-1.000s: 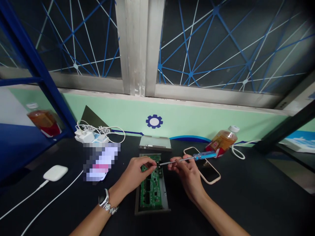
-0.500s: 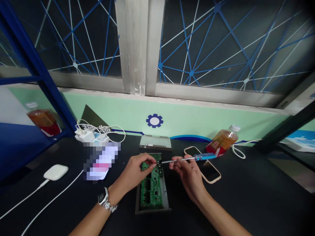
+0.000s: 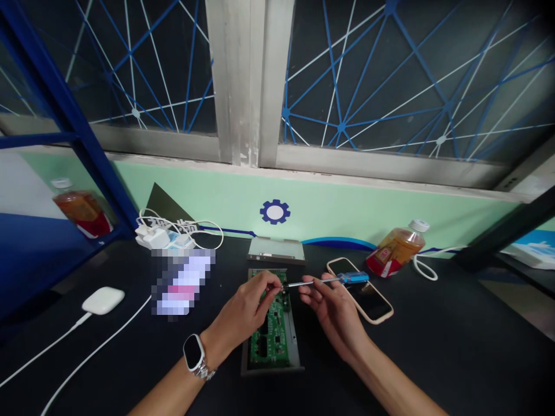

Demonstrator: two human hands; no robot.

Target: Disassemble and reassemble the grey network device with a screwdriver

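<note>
A green circuit board (image 3: pixel 276 341) lies in an open metal casing (image 3: pixel 296 346) on the dark table. My left hand (image 3: pixel 251 303), a watch on its wrist, reaches over the board's far end with thumb and fingertips pinched together; what they pinch at the screwdriver's tip is too small to name. My right hand (image 3: pixel 336 309) holds a screwdriver (image 3: pixel 353 278) by its metal shaft, the blue handle pointing right. Its dark tip meets the left fingertips just above the board.
Behind the casing stands a metal cover plate (image 3: pixel 277 249). A phone (image 3: pixel 368 297) and a drink bottle (image 3: pixel 396 248) are on the right. To the left are a blurred-out phone screen (image 3: pixel 186 286), a white earbud case (image 3: pixel 103 300) on a cable, and a power strip (image 3: pixel 165 238).
My left hand has shifted slightly right, and its pinched fingertips now meet the screwdriver's tip. The screwdriver's blue handle has moved a little left. The whole view has drifted slightly.
</note>
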